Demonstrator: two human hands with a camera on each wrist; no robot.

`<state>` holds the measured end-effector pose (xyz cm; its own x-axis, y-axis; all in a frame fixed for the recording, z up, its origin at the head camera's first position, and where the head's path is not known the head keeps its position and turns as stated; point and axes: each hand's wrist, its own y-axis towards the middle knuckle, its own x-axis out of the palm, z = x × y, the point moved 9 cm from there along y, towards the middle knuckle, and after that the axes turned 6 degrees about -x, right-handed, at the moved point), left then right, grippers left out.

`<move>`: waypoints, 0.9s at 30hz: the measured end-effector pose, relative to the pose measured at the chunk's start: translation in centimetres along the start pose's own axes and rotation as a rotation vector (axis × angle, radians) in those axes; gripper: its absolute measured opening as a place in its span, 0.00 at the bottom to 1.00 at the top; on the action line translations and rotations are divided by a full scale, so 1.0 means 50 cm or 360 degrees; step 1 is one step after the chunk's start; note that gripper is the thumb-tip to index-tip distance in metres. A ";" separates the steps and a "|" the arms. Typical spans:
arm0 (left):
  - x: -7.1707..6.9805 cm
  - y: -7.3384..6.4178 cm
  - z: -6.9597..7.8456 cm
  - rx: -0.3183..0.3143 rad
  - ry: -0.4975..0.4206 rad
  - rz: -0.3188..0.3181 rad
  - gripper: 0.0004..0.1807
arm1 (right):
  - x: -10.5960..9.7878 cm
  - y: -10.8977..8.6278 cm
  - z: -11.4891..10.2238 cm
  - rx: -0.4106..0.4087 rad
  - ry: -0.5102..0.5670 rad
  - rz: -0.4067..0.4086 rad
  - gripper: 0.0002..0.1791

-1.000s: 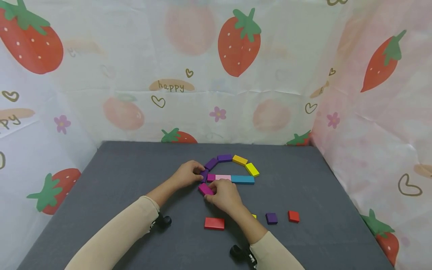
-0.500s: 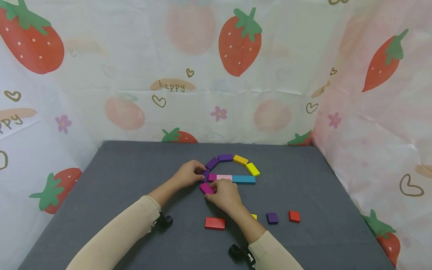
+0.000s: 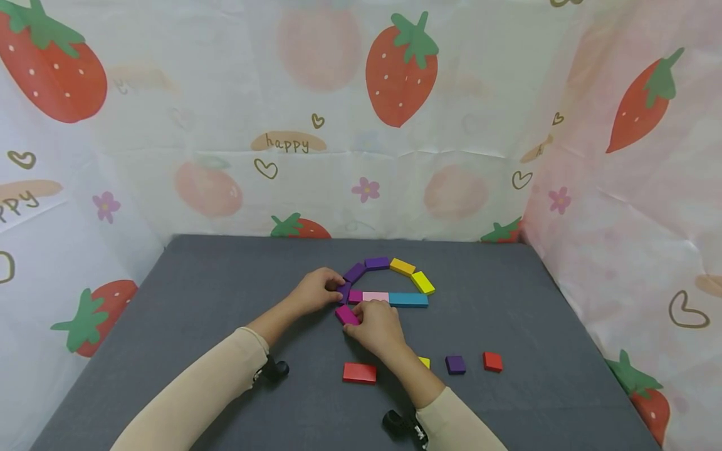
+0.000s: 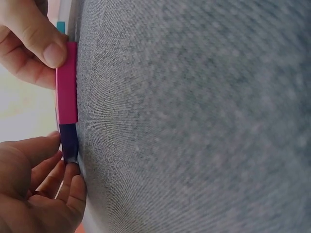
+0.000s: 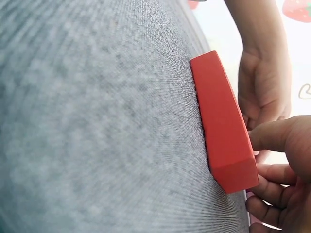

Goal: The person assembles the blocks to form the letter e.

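My left hand (image 3: 316, 292) pinches a dark purple block (image 3: 343, 292) at the left end of an arch of blocks. A magenta block (image 3: 346, 314) slants down to the right below it, its upper end against or very near the purple one. My right hand (image 3: 379, 327) pinches the lower end of this magenta block; in the left wrist view the thumb (image 4: 54, 54) lies on it. Just beyond the right fingers runs a straight row: a short magenta block (image 3: 355, 297), a pink block (image 3: 375, 296) and a blue block (image 3: 408, 300).
The arch continues with purple blocks (image 3: 376, 264) and yellow blocks (image 3: 423, 282). Nearer the person lie a red rectangular block (image 3: 359, 373), a purple square block (image 3: 455, 364), a red square block (image 3: 492, 361) and a yellow block (image 3: 425, 362) partly behind the right wrist. Strawberry-print cloth surrounds the grey tabletop (image 3: 541, 300).
The magenta block in my right fingers has shifted slightly right and turned a little steeper. My left hand stays on the purple block. The head view has moved very slightly.
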<state>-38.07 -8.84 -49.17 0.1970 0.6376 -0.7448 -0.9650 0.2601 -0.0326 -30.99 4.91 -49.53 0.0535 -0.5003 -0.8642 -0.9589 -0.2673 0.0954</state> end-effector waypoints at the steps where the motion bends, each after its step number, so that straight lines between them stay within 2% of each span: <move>1: 0.000 0.000 0.000 0.0002 0.0001 0.0001 0.13 | 0.000 0.000 0.000 0.0000 -0.0003 0.0001 0.21; 16: -0.005 -0.008 0.009 0.0032 -0.0022 0.0005 0.14 | -0.001 0.001 -0.004 -0.0057 -0.0017 -0.0012 0.21; 27: -0.002 -0.010 0.004 0.0036 -0.0009 0.0011 0.13 | -0.001 -0.001 -0.005 -0.0090 0.0010 -0.0035 0.22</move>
<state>-37.58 -8.90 -48.97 0.1914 0.6435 -0.7411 -0.9622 0.2721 -0.0123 -30.88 4.74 -49.40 0.0763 -0.4988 -0.8633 -0.9402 -0.3242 0.1042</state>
